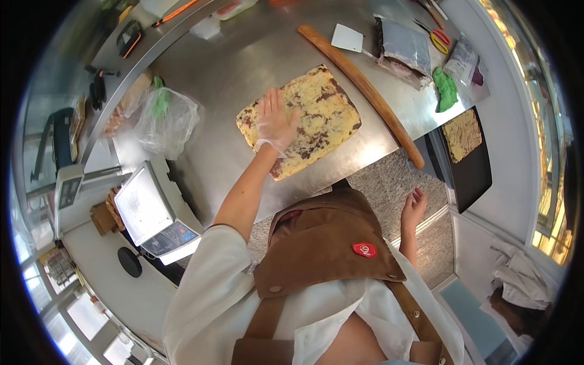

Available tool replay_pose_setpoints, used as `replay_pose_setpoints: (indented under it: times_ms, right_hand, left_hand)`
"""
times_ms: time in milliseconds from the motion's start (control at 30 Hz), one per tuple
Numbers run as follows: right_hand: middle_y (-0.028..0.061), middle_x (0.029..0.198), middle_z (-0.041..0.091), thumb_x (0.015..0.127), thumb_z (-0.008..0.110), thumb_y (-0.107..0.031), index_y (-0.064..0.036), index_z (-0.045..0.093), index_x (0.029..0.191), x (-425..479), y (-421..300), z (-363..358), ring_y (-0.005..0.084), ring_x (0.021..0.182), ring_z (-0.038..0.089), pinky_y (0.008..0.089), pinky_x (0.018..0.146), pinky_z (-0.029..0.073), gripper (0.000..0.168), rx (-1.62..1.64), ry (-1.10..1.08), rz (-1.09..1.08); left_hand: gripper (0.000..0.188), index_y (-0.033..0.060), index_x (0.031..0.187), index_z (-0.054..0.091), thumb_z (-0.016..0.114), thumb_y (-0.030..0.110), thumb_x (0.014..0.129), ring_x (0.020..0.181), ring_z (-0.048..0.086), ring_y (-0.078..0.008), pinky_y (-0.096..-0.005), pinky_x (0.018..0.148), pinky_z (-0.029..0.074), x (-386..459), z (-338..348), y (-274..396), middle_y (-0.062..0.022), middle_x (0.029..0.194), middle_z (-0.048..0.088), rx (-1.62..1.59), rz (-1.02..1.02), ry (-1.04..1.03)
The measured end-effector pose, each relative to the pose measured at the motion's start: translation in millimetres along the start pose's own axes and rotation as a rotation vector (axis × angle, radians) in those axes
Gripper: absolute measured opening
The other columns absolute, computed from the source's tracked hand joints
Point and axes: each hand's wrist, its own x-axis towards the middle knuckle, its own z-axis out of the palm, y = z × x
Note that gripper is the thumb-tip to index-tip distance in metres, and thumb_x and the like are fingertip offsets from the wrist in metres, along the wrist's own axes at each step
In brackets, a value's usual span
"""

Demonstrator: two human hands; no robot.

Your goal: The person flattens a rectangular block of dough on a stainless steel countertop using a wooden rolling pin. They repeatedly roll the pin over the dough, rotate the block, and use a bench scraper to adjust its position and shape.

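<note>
My left hand [276, 121], in a thin clear plastic glove, lies flat with its thumb apart on a thick slab of yellow-and-brown marbled confection [319, 116]. The palm covers the slab's left part. The slab rests at an angle on a stainless steel table [219, 82]. Beyond its right side lies a long wooden rolling pin [360, 84], whose near end juts past the table's edge. Bare and away from the table, my right hand [414, 205] hangs at my side with fingers loosely curled, and nothing shows in it.
A white scraper [347, 38], an opened plastic packet [404, 45], scissors [435, 37] and a green cloth-like piece [445, 90] lie at right. A black tray [470, 178] holds a similar slab [463, 134]. At left are a clear plastic bag [169, 123] and an electronic scale [155, 210].
</note>
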Motion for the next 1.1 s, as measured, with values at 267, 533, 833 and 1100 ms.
replay_pose_setpoints:
  times_ms: [267,533,833,1100]
  right_hand:
    - [0.0155,0.128,0.049,0.099,0.058,-0.009,-0.002,0.053,0.133,-32.8,27.2,-6.1,0.0259,0.112,0.059,0.0368,0.093,0.052,0.035,-0.013,0.04,0.105]
    - [0.0138,0.127,0.05,0.097,0.06,-0.007,-0.002,0.054,0.131,-50.6,46.3,-14.8,0.0242,0.111,0.059,0.035,0.09,0.053,0.035,0.007,0.084,0.148]
    - [0.0145,0.123,0.053,0.095,0.059,-0.004,-0.002,0.055,0.129,-56.8,62.3,-13.4,0.0244,0.107,0.059,0.0339,0.085,0.053,0.035,0.006,0.087,0.171]
    - [0.0146,0.125,0.052,0.095,0.058,-0.003,-0.003,0.054,0.131,-30.5,46.2,-14.1,0.0236,0.11,0.06,0.0347,0.087,0.053,0.035,0.05,-0.01,0.199]
  left_hand:
    - [0.08,-0.0056,0.158,0.017,0.033,0.05,0.103,0.154,0.015,-0.0332,-0.0428,0.126,0.009,23.7,-12.9,20.6,-0.022,0.166,0.018,-0.031,0.028,-0.07]
    - [0.078,-0.0038,0.158,0.017,0.036,0.047,0.102,0.155,0.013,-0.0312,-0.0432,0.126,0.008,54.9,0.1,37.7,-0.0204,0.167,0.015,-0.04,0.031,-0.173]
    - [0.079,-0.0059,0.157,0.02,0.037,0.049,0.102,0.153,0.018,-0.0357,-0.0458,0.125,0.012,76.1,16.7,63.8,-0.0246,0.164,0.019,0.016,0.098,-0.074]
    - [0.076,-0.0054,0.157,0.02,0.036,0.046,0.103,0.154,0.015,-0.0357,-0.0424,0.127,0.01,97.6,13.7,114.7,-0.0228,0.165,0.019,-0.055,0.277,-0.015]
